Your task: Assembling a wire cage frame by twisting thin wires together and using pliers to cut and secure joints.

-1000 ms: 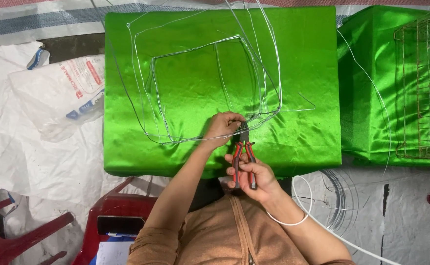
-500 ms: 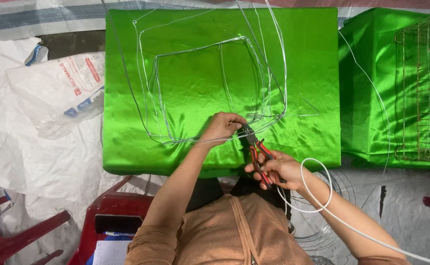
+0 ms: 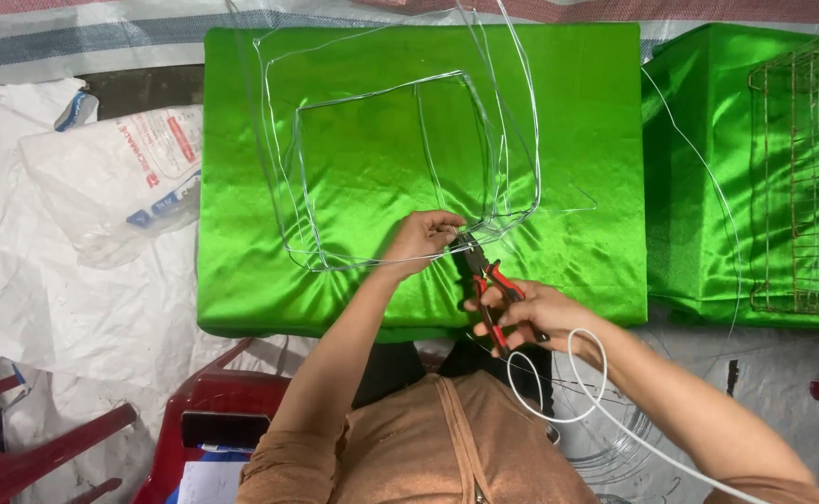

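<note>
Head view: left hand pinching thin silver wire frame at its lower corner, atop green satin-covered table. Right hand, at five o'clock from left, wrapped around red-handled pliers; nose apparently biting the wire, hard to confirm. White cord looping under the wrist. Wire mesh rack at three o'clock.

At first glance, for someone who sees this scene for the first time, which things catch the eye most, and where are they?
The bright green cloth over the table fills the middle, with a bent frame of thin wire lying on it. At its near edge the left hand pinches the wire while the right hand grips red-handled pliers at the same spot. On the right, a rusty wire cage rests on a second green cloth.
</note>
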